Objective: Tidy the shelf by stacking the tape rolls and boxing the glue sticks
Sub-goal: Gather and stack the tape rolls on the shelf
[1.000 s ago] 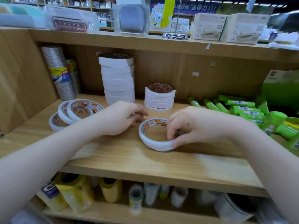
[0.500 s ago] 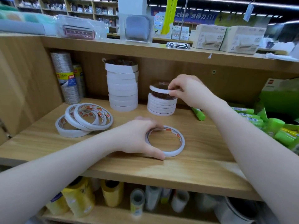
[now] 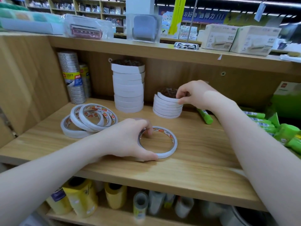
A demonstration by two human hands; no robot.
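At six o'clock, the left hand [image 3: 130, 141] pinches a flat double-sided tape roll [image 3: 158, 142] by its rim. At twelve o'clock, the right hand [image 3: 193, 93] pinches the short stack's [image 3: 167, 108] top roll. These rings look light and stiff, so a rim grip suits them.

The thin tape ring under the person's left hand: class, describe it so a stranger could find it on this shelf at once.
Start at the wooden middle shelf, then look to its front centre, ahead of the two white tape stacks. There a single thin tape ring lies flat on the wood, held by the left hand. Unlike the pile of loose rings to its left, it lies alone, overlapping no other roll.
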